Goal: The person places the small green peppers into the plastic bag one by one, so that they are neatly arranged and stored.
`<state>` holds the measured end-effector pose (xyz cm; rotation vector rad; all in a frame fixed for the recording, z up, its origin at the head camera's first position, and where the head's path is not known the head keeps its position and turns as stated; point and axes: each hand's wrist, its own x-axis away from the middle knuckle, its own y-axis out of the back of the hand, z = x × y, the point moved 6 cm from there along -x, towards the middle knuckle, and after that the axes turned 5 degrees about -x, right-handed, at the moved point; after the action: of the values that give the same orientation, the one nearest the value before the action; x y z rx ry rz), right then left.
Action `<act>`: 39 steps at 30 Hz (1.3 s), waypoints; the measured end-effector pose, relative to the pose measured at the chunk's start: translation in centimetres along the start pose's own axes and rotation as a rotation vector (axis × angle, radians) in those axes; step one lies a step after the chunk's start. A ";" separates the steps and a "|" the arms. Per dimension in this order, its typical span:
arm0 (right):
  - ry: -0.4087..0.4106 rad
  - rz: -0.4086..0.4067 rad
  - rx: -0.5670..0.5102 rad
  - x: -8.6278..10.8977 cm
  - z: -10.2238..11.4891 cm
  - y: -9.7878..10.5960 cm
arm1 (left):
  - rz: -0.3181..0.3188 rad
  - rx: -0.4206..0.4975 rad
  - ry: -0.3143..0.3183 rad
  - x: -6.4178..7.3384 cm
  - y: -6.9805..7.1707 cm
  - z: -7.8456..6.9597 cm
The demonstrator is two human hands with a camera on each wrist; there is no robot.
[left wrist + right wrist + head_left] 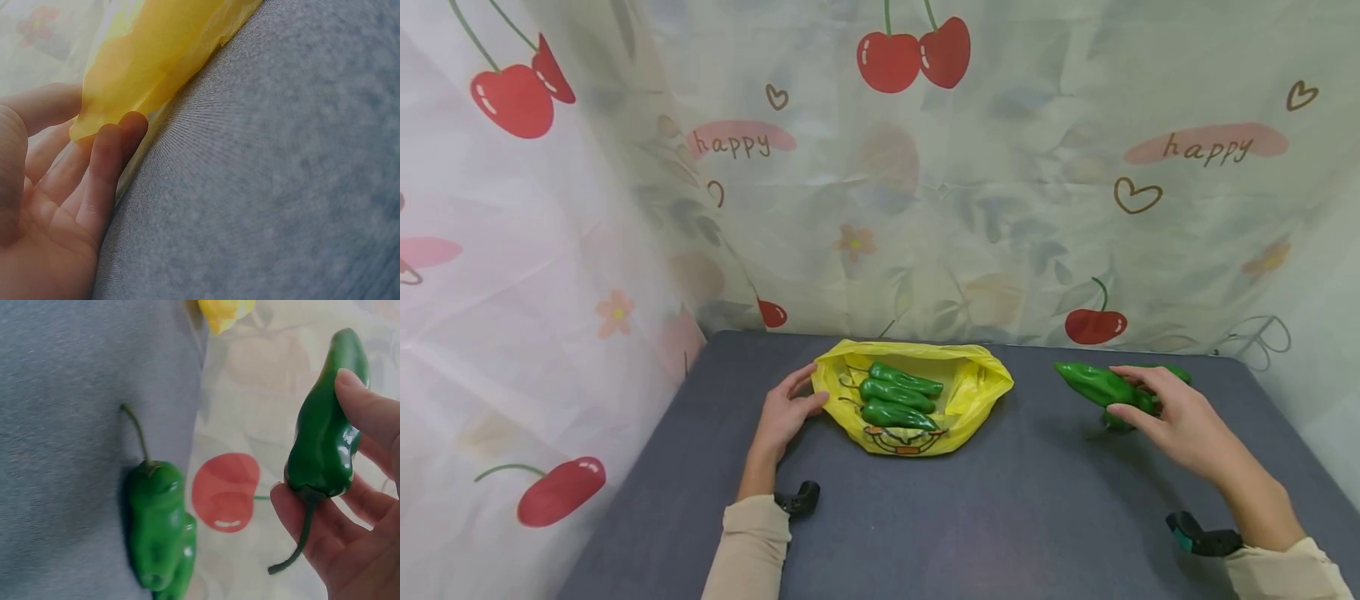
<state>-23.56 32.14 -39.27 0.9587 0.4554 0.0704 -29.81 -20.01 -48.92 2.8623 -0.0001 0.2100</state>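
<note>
A yellow plastic bag (973, 417) lies with its mouth spread wide. Inside it are three green peppers (897, 390), side by side with their stems to the left. My left hand (781, 417) holds the bag's left edge between thumb and fingers; the yellow film (150, 56) shows there in the left wrist view. Off to the right, my right hand (1183, 421) grips a green pepper (325, 425) above the table, its stem hanging by the fingers. Below that hand lie two more green peppers, a nearer pepper (156, 519) and another pepper (182, 565) partly hidden behind it.
The dark grey table (925, 525) carries the bag and the loose peppers. A cherry-printed curtain (940, 250) hangs along the back edge, and a similar sheet (550, 333) closes the left side. Each wrist wears a black device (801, 498).
</note>
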 end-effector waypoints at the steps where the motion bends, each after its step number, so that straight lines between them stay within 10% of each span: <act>1: 0.014 -0.006 0.000 -0.1 0.3 0.1 | 0.000 0.000 0.000 0.0 0.0 0.0; 16: 0.176 -0.015 0.075 -2.8 3.7 1.1 | 0.006 0.013 0.003 -0.2 -0.1 0.3; 39: 0.151 0.143 0.077 -7.1 7.7 -0.9 | 0.011 0.004 0.000 -0.2 0.0 0.2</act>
<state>-27.03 23.84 -33.84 1.0650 0.5315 0.2573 -29.99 -20.11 -49.16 2.8663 -0.0150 0.2123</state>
